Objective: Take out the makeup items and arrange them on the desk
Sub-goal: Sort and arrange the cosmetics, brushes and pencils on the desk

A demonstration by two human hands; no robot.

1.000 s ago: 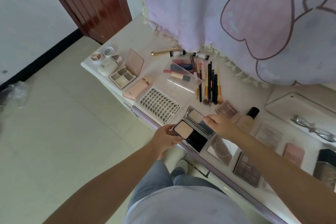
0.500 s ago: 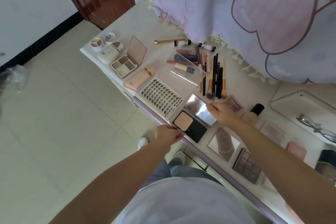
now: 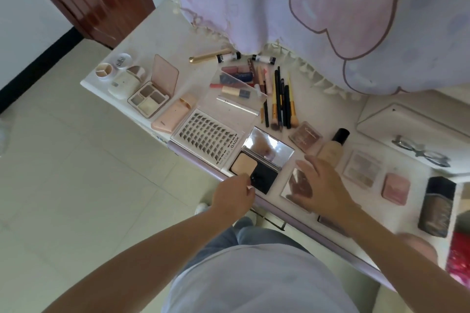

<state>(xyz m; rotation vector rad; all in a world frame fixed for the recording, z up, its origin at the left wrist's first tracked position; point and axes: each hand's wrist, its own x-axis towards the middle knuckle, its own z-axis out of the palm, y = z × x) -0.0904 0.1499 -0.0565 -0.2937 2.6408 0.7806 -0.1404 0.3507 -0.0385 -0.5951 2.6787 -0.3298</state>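
A black powder compact [image 3: 262, 160] lies open at the desk's front edge, its mirrored lid laid back. My left hand [image 3: 235, 194] touches its near edge with curled fingertips. My right hand [image 3: 321, 185] hovers with spread fingers over a square mirror [image 3: 288, 187], apart from the compact. A lash tray [image 3: 208, 138], a pink case [image 3: 173, 115], an open eyeshadow palette [image 3: 152, 93], brushes [image 3: 279, 99] and a foundation bottle [image 3: 333, 146] lie spread on the white desk [image 3: 162, 33].
A lilac curtain [image 3: 279, 7] hangs over the desk's back. Glasses [image 3: 419, 151] lie on a white tray [image 3: 396, 119] at the right. A dark box [image 3: 437, 206] and pink compacts [image 3: 395, 188] sit at the far right. Tiled floor lies left.
My right hand let go of the compact's mirrored lid and drew back to the right over the square mirror. The lid now lies fully open. My left hand stays at the compact's front edge.
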